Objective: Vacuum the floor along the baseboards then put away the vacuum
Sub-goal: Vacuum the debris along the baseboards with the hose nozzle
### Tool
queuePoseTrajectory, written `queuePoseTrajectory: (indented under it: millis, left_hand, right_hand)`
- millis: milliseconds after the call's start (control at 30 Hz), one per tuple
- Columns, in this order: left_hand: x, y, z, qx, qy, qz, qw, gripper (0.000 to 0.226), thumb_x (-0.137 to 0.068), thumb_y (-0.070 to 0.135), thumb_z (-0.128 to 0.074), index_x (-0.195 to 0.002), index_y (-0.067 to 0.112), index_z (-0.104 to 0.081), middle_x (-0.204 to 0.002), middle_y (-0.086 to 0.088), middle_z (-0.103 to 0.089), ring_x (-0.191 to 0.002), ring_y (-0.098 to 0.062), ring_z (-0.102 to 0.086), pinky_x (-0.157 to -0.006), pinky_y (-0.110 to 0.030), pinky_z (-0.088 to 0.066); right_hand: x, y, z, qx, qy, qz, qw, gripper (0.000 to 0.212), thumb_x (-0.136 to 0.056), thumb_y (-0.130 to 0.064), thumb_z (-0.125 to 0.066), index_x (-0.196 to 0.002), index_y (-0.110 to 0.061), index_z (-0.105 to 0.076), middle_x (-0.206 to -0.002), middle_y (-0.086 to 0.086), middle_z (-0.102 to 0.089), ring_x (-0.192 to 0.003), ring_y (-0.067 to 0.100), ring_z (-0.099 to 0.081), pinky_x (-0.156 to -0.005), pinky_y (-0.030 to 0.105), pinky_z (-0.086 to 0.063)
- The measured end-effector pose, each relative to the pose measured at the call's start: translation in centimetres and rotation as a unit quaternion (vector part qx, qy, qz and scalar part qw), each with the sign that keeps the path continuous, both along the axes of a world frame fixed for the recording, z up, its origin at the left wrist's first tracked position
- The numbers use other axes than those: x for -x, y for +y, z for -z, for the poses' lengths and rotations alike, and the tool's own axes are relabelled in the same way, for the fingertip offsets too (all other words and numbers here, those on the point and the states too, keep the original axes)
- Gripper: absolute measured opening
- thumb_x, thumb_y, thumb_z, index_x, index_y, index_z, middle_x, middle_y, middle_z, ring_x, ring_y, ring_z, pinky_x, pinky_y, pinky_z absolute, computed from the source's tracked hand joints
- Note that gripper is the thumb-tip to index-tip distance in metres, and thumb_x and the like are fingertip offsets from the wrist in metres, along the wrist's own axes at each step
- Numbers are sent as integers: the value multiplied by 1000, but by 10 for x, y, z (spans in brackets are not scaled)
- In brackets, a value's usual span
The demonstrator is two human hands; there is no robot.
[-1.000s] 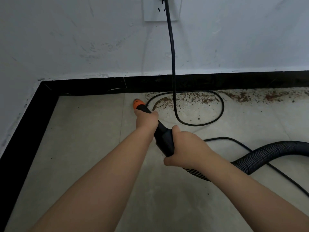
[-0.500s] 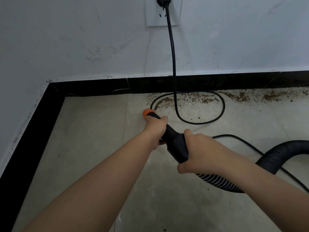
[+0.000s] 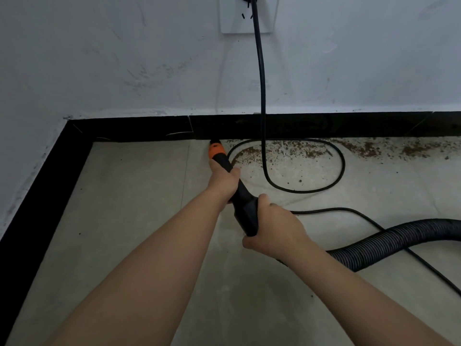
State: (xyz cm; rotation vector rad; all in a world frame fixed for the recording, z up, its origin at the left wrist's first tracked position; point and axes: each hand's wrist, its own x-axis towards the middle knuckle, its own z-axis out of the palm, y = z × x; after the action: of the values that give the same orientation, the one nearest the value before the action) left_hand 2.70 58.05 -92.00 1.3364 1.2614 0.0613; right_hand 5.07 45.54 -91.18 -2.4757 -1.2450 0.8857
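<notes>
Nearest the camera, two bare forearms are stretched forward over pale floor tiles [image 3: 129, 221]. The right hand [image 3: 274, 229] is wrapped around the thick black rear of the vacuum nozzle [image 3: 243, 203], fingers curled under it, thumb on top. From beneath that hand the ribbed black hose [image 3: 399, 242] is led off to the right edge of the view. Further forward, the left hand [image 3: 223, 181] is closed around the narrower neck of the nozzle, fingers curled over it.

Beyond the left hand, the orange tip [image 3: 216, 150] is pressed down at the foot of the black baseboard [image 3: 139, 128], just left of a loop of black power cord [image 3: 341, 168]. Brown debris [image 3: 294, 152] is seen scattered inside that loop and strung along the baseboard edge to the right. Open tile is left on the near left, bounded by the baseboard's side run [image 3: 45, 196], which meets the back run at the corner.

Farthest off, the cord is carried up the scuffed white wall [image 3: 124, 58] and is plugged into a white outlet plate [image 3: 234, 18].
</notes>
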Motion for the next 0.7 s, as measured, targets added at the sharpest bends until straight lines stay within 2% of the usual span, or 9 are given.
queuePoseTrajectory:
  millis: [100,167,233,333,467,567,633,700]
  left_hand:
    - [2,1,4,-13,-2,-18,1000,75,-98,30,-40,-147,22,16,-143,-14,-37,-123,-32,-46,-103,-44,-41]
    - [9,1,6,-29,-9,-53,998,74,-98,28,-40,-148,20,14,-142,-15,-38,-122,-32,-46,-103,-41,-40]
    - [22,0,6,-49,-5,-92,995,72,-99,27,-40,-148,17,11,-139,-15,-42,-119,-30,-48,-98,-33,-41]
    - [47,2,5,-63,2,-151,987,70,-99,27,-40,-149,17,8,-136,-15,-45,-116,-29,-50,-91,-30,-41]
    - [86,9,-3,-100,11,-208,973,68,-99,26,-40,-149,17,5,-133,-14,-47,-113,-27,-51,-85,-27,-38]
    - [119,8,-6,-105,26,-271,956,68,-98,26,-40,-149,17,3,-136,-13,-45,-117,-29,-49,-90,-28,-37]
    - [140,2,-8,-96,35,-313,944,68,-98,24,-41,-149,16,3,-138,-13,-43,-118,-28,-48,-90,-27,-36]
    - [158,-6,-9,-92,39,-336,937,68,-98,23,-42,-149,15,3,-139,-12,-42,-120,-27,-47,-93,-28,-35]
  right_hand:
    - [-4,4,7,3,1,-11,1000,52,-72,-33,-70,-96,-19,-26,-90,-3,-42,-77,17,-47,-48,21,-30]
    - [-5,7,9,4,2,-30,1000,53,-71,-33,-71,-96,-20,-26,-89,-3,-43,-76,16,-47,-47,20,-29]
    - [-4,11,9,4,-2,-57,998,55,-70,-35,-72,-97,-21,-26,-90,-2,-45,-76,16,-47,-48,22,-30]
    - [9,20,9,0,-9,-99,995,55,-70,-35,-71,-97,-22,-25,-96,0,-49,-77,17,-48,-57,26,-37]
    - [38,38,7,-10,13,-154,988,54,-71,-33,-71,-105,-19,-30,-90,-4,-41,-75,17,-46,-51,24,-33]
    - [59,48,2,-3,49,-220,974,54,-71,-33,-72,-97,-21,-27,-81,-7,-40,-75,16,-47,-54,25,-36]
    - [71,50,-3,4,57,-274,960,54,-72,-33,-73,-95,-21,-26,-75,-10,-37,-74,15,-46,-50,22,-34]
    - [80,50,-7,7,58,-316,947,54,-72,-33,-73,-96,-20,-27,-77,-7,-41,-72,15,-46,-49,20,-34]
